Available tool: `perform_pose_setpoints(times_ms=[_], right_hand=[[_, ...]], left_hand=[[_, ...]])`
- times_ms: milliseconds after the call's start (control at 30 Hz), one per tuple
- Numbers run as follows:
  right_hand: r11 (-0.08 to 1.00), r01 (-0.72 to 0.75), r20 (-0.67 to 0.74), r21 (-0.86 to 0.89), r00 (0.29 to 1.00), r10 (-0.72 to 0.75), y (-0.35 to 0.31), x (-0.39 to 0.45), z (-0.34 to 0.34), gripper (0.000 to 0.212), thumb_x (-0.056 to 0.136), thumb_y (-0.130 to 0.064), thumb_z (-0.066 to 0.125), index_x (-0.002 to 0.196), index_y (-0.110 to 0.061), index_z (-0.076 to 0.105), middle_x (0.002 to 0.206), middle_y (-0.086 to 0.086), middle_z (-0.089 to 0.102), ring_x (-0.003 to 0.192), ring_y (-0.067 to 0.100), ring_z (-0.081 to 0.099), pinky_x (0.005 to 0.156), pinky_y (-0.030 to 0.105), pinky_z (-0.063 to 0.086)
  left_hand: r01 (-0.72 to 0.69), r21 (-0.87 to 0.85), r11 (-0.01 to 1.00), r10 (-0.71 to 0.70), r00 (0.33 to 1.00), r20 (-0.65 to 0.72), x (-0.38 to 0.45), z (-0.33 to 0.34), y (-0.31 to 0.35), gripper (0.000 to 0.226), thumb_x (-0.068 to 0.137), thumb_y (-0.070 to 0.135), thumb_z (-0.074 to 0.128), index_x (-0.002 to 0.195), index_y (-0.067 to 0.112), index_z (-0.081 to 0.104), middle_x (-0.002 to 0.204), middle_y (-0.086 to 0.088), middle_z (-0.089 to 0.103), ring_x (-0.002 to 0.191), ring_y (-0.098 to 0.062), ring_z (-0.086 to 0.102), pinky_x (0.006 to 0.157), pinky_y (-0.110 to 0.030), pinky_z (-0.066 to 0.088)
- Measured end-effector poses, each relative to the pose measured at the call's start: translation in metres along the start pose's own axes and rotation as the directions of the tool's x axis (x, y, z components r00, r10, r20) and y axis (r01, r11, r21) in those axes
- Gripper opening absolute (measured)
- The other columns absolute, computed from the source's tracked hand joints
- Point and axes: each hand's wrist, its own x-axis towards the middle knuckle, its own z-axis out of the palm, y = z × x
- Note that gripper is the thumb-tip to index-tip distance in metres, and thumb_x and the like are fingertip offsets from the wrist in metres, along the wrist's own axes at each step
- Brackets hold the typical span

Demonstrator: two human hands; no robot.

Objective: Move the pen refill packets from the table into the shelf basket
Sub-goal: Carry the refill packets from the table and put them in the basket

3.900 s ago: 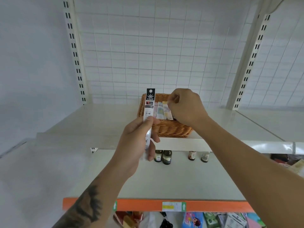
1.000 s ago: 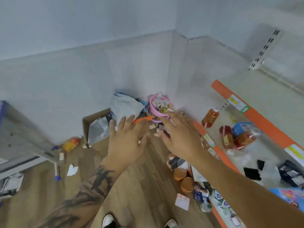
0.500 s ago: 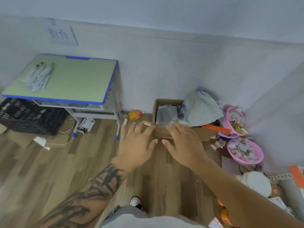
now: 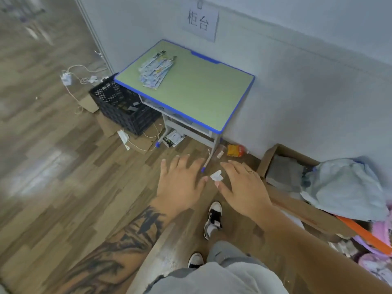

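A pile of pen refill packets lies on the far left part of a green table with a blue rim that stands against the wall. My left hand and my right hand are stretched out in front of me, palms down, fingers straight, holding nothing. Both hover over the wooden floor, well short of the table. The shelf basket is out of view.
A black plastic crate stands on the floor left of the table, with cables beyond it. A cardboard box with a pale blue bag sits to the right by the wall. A paper scrap lies on the floor.
The view has swung left from the shelf and floor clutter to the table, which is now nearer and central. Both hands stay flat and hold nothing; the left earlier held a packet at the basket.
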Motion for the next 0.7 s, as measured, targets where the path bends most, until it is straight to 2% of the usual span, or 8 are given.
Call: perform_pose_setpoints(times_ms=[300,700], right_hand=[[0.976,0.218,0.066,0.006,0.974,-0.218,-0.054,0.15,0.002,0.06,0.102,-0.056,0.046,0.152,-0.024,0.043,0.155,0.003,0.048,0.141,0.028,0.048,0.114,0.045,0.039],[0.968,0.24,0.17,0.069,0.954,-0.249,-0.056,0.342,-0.009,0.056,0.102,-0.052,0.049,0.15,-0.024,0.046,0.151,0.002,0.051,0.137,0.029,0.049,0.113,0.043,0.038]], left_hand=[[0.206,0.004,0.978,-0.206,0.976,-0.066,0.069,-0.031,-0.081,0.059,0.102,0.061,0.04,0.157,0.041,0.029,0.162,-0.002,0.033,0.151,-0.028,0.027,0.124,-0.06,0.011],[0.333,0.015,0.943,-0.333,0.943,-0.001,0.241,-0.073,-0.13,0.056,0.101,0.059,0.041,0.153,0.039,0.035,0.157,-0.004,0.039,0.148,-0.027,0.034,0.122,-0.057,0.016]])
